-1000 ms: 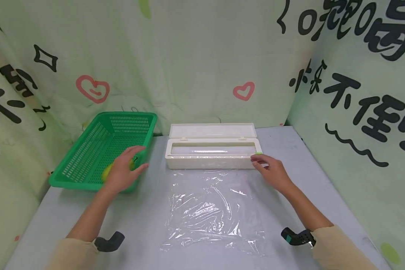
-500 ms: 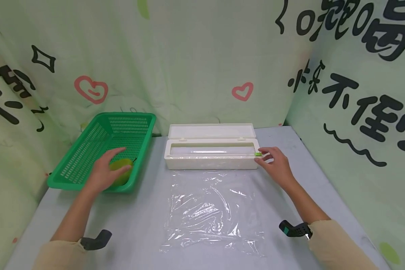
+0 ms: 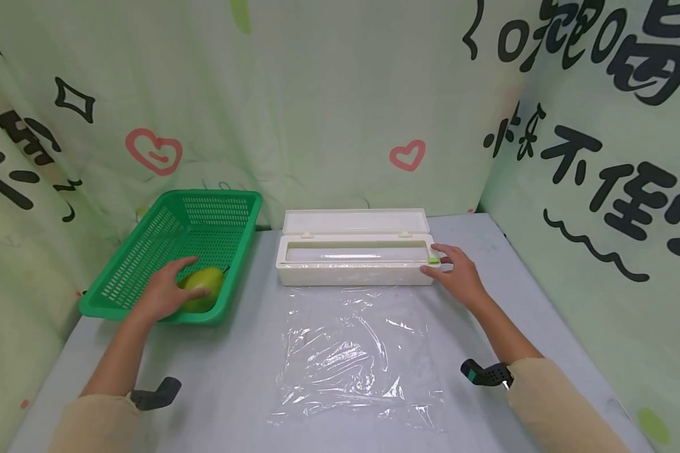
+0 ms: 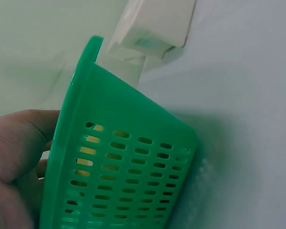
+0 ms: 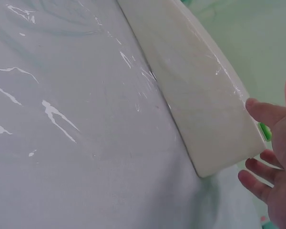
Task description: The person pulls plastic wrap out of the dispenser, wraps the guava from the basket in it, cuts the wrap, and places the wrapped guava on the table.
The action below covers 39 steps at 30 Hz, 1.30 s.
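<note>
My left hand (image 3: 164, 290) reaches into the green basket (image 3: 243, 264), thumb and fingers spread on either side of a yellow-green fruit (image 3: 208, 284) with a dark stem. Through the basket wall (image 4: 119, 109) in the left wrist view, only yellow patches show. My right hand (image 3: 459, 277) pinches the right end of a white cling film dispenser (image 3: 351, 275), beside its green slider (image 3: 433, 259). The thumb lies on the dispenser's front edge and the other fingers are behind its end. Crinkled clear film (image 3: 362, 352) is spread flat in front of the dispenser.
The dispenser's lid (image 3: 357, 220) stands raised at the back. A light table (image 3: 226, 377) carries everything, with a printed curtain (image 3: 317, 126) behind it and at both sides.
My left hand has moved left and lowered around the fruit, leaving more of it visible. My right hand drew slightly off the dispenser's end, then returned to it. The film stays put.
</note>
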### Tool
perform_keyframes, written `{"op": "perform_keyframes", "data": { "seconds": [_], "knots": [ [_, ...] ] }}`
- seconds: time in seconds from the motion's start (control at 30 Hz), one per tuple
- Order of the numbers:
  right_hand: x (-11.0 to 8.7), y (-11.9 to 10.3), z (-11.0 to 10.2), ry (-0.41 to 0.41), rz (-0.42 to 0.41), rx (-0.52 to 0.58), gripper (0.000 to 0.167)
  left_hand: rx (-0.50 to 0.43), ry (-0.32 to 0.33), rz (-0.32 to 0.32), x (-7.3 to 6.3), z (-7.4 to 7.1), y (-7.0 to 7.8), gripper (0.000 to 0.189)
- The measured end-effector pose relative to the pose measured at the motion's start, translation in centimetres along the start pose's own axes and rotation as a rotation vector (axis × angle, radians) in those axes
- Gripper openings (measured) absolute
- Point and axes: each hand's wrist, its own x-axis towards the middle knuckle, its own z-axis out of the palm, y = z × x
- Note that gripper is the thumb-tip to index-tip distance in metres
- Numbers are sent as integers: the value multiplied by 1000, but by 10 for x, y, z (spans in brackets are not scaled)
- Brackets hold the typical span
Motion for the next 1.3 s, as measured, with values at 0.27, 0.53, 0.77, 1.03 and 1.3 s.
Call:
{"op": "perform_keyframes", "data": {
  "seconds": [0.27,0.53,0.77,1.03,1.3],
  "knots": [
    [7,2,5,-81,63,24,86,29,-76,-57,4,-1,-3,85],
    [9,0,5,-81,72,-3,85,37,-119,-69,6,0,-5,89],
    [9,0,3,-95,57,-36,85,55,-111,-65,7,2,-5,80],
    [9,1,4,-89,50,-37,86,32,-100,-83,6,1,-5,78],
    [8,3,3,-87,43,-35,85,13,-69,-69,4,-2,-5,79]
  ]
}}
